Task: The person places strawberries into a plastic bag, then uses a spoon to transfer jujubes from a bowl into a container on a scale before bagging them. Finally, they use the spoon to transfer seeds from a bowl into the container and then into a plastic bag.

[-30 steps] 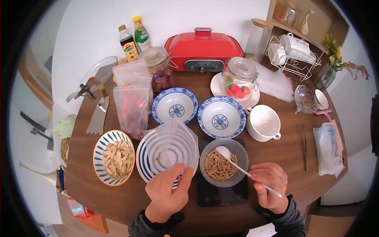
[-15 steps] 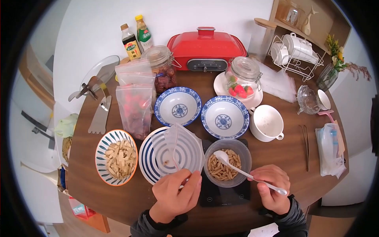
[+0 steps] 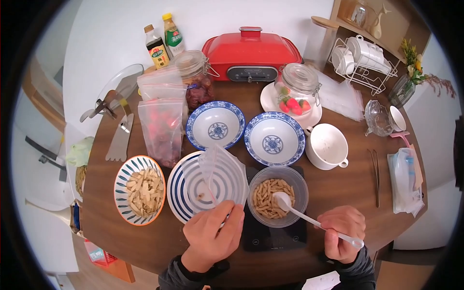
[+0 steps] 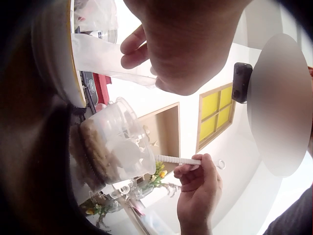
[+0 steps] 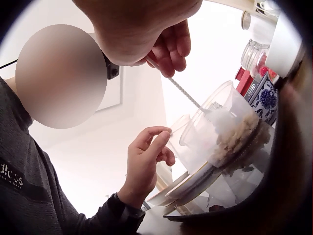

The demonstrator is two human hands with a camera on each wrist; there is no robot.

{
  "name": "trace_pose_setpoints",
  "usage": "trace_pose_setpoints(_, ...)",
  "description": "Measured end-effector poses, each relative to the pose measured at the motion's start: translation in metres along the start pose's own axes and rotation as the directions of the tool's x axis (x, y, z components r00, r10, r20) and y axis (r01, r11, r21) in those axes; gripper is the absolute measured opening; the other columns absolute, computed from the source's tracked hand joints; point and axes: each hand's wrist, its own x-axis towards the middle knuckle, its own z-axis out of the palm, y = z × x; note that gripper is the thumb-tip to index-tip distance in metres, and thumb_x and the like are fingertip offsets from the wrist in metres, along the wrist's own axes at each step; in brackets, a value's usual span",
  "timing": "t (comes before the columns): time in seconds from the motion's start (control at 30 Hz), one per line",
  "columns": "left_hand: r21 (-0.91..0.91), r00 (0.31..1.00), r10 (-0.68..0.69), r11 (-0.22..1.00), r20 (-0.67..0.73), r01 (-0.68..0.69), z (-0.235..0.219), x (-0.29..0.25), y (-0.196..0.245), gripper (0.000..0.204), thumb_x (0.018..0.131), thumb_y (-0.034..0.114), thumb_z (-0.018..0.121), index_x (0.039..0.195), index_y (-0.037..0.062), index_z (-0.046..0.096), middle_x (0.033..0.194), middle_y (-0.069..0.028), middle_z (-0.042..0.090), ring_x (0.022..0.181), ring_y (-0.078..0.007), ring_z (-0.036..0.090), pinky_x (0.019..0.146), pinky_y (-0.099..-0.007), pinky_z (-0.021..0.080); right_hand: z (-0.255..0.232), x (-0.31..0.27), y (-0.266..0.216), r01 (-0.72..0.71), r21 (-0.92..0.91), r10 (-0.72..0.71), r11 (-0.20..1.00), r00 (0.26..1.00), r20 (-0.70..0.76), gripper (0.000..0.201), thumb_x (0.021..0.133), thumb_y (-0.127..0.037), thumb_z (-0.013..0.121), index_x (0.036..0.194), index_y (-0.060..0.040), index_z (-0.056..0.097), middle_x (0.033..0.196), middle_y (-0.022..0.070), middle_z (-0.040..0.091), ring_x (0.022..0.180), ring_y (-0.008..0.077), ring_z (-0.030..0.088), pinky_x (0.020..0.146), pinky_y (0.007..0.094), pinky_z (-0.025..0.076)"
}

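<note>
My left hand (image 3: 212, 237) pinches the edge of a clear plastic bag (image 3: 223, 176), which stands over a plate with blue rings (image 3: 178, 193). My right hand (image 3: 342, 234) grips the handle of a white spoon (image 3: 309, 220). The spoon's bowl rests among tan, finger-shaped pieces (image 3: 266, 199) in a round clear tub (image 3: 303, 193). Under the tub lies a black flat scale (image 3: 275, 241). In the left wrist view the spoon (image 4: 178, 160) slants out of the tub (image 4: 142, 142). The right wrist view shows the left hand (image 5: 142, 164) holding the bag beside the tub.
An oval bowl of pale slices (image 3: 145, 193) stands at the left, with filled bags (image 3: 162, 130) behind it. Two blue-rimmed bowls (image 3: 215, 126) and a white two-handled cup (image 3: 326, 146) stand beyond the tub. Tweezers (image 3: 375, 179) lie at the right, and a red cooker (image 3: 251, 53) stands at the back.
The spoon's bowl has moved down and right into the pieces from the tub's upper left side. My right hand has shifted right with the handle. My left hand still pinches the bag.
</note>
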Motion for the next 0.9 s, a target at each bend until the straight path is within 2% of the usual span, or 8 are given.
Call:
trace_pose_setpoints(0.03,-0.001,1.0,0.001,1.0,0.001,-0.001,-0.001,0.0,0.001,0.025,0.074,0.005,0.079,0.098,0.0033,0.073,0.098,-0.0052,0.064,0.063,-0.0146,0.06,0.052,-0.0267,0.046,0.002,0.0,0.0,-0.001,-0.001,0.001,1.0,1.0,-0.001,0.005,0.082,-0.006,0.066,0.087,-0.0033,0.067,0.077,0.007,0.07,0.066,0.0258,0.069,0.061,0.0328,0.055)
trace_pose_setpoints(0.1,-0.028,0.999,-0.032,0.999,0.044,0.033,-0.004,0.001,0.003,0.021,0.077,0.0,0.075,0.097,0.0028,0.07,0.092,-0.0098,0.065,0.065,-0.0224,0.063,0.055,-0.0296,0.049,0.004,0.002,0.001,-0.031,0.028,0.031,0.999,0.999,0.006,0.004,0.083,-0.005,0.067,0.087,-0.0033,0.067,0.076,0.0067,0.07,0.065,0.0252,0.069,0.06,0.0324,0.055)
trace_pose_setpoints(0.2,-0.006,0.999,-0.042,0.999,0.024,0.042,-0.002,-0.002,0.003,0.022,0.075,0.0,0.074,0.097,0.0027,0.07,0.091,-0.0105,0.064,0.065,-0.0238,0.063,0.055,-0.0305,0.05,0.004,0.003,0.003,-0.068,0.055,0.068,0.996,0.998,0.004,0.005,0.085,-0.005,0.067,0.089,-0.0029,0.067,0.076,0.0076,0.072,0.065,0.0247,0.07,0.06,0.032,0.055)
trace_pose_setpoints(0.3,0.07,0.997,-0.078,0.994,-0.01,0.079,-0.004,-0.003,0.005,0.024,0.073,-0.001,0.073,0.096,0.0021,0.07,0.088,-0.0106,0.062,0.064,-0.0244,0.062,0.054,-0.0314,0.049,0.006,-0.001,0.004,-0.157,0.13,0.161,0.979,0.987,-0.019,0.007,0.086,-0.006,0.068,0.092,-0.0024,0.068,0.077,0.0088,0.073,0.066,0.0244,0.07,0.061,0.0318,0.055)
trace_pose_setpoints(0.53,0.113,0.999,-0.035,0.993,-0.019,0.036,-0.01,-0.003,0.008,0.024,0.072,-0.002,0.072,0.096,0.0023,0.07,0.089,-0.0097,0.059,0.062,-0.0221,0.058,0.052,-0.0297,0.045,0.01,0.001,0.008,-0.094,0.176,0.098,0.98,0.995,-0.016,0.008,0.088,-0.007,0.068,0.093,-0.0011,0.068,0.078,0.0103,0.073,0.068,0.0254,0.072,0.063,0.0329,0.056)
trace_pose_setpoints(0.73,0.038,0.995,-0.065,0.997,0.072,0.062,-0.006,-0.002,0.006,0.02,0.075,-0.001,0.07,0.095,0.0032,0.07,0.091,-0.0084,0.059,0.058,-0.0197,0.055,0.052,-0.0288,0.044,0.009,-0.002,0.007,-0.108,0.045,0.109,0.993,0.994,-0.009,0.009,0.088,-0.006,0.07,0.094,0.0007,0.068,0.082,0.0124,0.074,0.068,0.0262,0.072,0.063,0.0332,0.057)
trace_pose_setpoints(0.8,0.022,0.995,-0.056,0.998,0.082,0.054,-0.004,-0.004,0.006,0.022,0.075,0.0,0.071,0.096,0.0036,0.071,0.091,-0.008,0.059,0.058,-0.019,0.055,0.051,-0.0291,0.043,0.011,-0.005,0.005,-0.253,0.177,0.254,0.951,0.967,0.02,0.01,0.089,-0.005,0.07,0.096,0.0026,0.068,0.084,0.014,0.075,0.067,0.0251,0.072,0.063,0.032,0.057)
trace_pose_setpoints(0.9,0.004,0.995,-0.06,0.998,0.075,0.06,-0.002,-0.003,0.007,0.023,0.073,0.001,0.072,0.096,0.0035,0.071,0.09,-0.0074,0.059,0.057,-0.0187,0.055,0.051,-0.0293,0.044,0.013,-0.013,0.008,-0.339,0.265,0.335,0.903,0.94,0.062,0.014,0.091,-0.006,0.07,0.099,0.0052,0.067,0.087,0.0156,0.076,0.068,0.0221,0.073,0.064,0.0302,0.058)
